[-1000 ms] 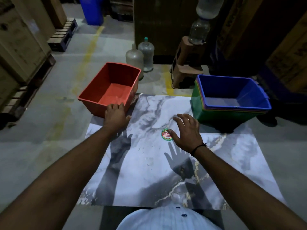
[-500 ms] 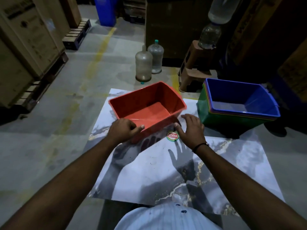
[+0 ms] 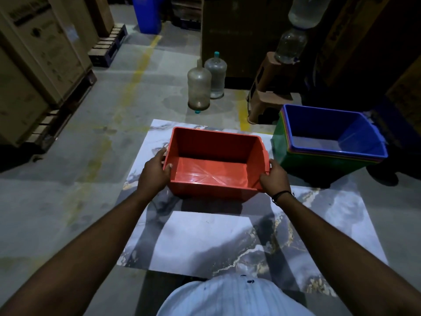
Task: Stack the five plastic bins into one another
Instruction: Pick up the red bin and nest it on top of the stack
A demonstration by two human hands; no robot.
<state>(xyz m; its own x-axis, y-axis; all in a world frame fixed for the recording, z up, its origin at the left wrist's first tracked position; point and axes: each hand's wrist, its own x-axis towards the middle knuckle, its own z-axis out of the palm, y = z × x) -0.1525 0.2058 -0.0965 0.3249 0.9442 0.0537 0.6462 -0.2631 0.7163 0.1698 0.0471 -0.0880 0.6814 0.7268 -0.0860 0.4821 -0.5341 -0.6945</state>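
Note:
An empty red bin (image 3: 211,153) is held over the middle of the marble-patterned sheet (image 3: 227,242), casting a shadow below it. My left hand (image 3: 153,173) grips its left rim, thumb inside the wall. My right hand (image 3: 274,177) grips its right rim near the front corner. To the right stands a stack of nested bins (image 3: 328,144): a blue bin on top, thin coloured rims under it, a green bin outermost at the bottom.
Two large clear water jugs (image 3: 200,90) stand on the concrete floor beyond the sheet. A brown plastic stool (image 3: 268,87) carrying a water bottle is behind the stack. Cardboard boxes on pallets (image 3: 34,71) line the left side.
The red bin moved from the sheet's far left corner to its middle and turned square to me. My right hand came off the sheet and took the bin's right rim.

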